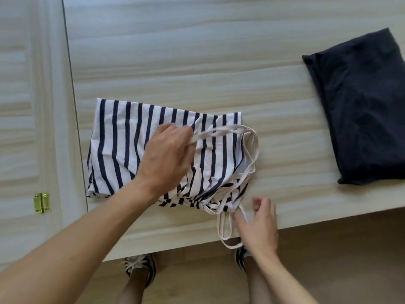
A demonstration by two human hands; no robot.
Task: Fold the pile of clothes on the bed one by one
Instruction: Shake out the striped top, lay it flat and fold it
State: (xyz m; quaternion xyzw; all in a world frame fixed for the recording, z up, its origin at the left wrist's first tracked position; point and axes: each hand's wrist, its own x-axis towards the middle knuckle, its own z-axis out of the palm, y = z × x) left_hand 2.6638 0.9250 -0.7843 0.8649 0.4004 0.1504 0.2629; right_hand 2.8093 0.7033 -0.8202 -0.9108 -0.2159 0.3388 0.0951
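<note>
1. Left hand [168, 154]: fingers [186, 132] are curled, and a white strap [221, 131] is pinched between them. The strap is drawn taut from the fingers to the garment's corner.
2. Right hand [260, 222]: the fingers are loosely bent and blurred. One fingertip [237, 217] is laid against a second strap loop [221, 229], which hangs over the bed edge. Whether anything is pinched cannot be told.
3. Striped garment [118, 145]: it is found directly under the left-hand fingers, partly folded. It is bunched in gathers towards the right-hand fingers and lies smoother away from them.
4. Handling, as judged: a thin knit, light and limp, with no stiffness to hold a crease unaided. The straps are narrow and likely to slide or tangle.
5. Hold points, as judged: the straps are best taken near their ends and laid inward over the body. The body is then best taken at its corners.
6. Bed [197, 62]: the garment is carried near its front edge. A dark garment [361, 106], already folded, is seen well apart beyond the right-hand fingers.
</note>
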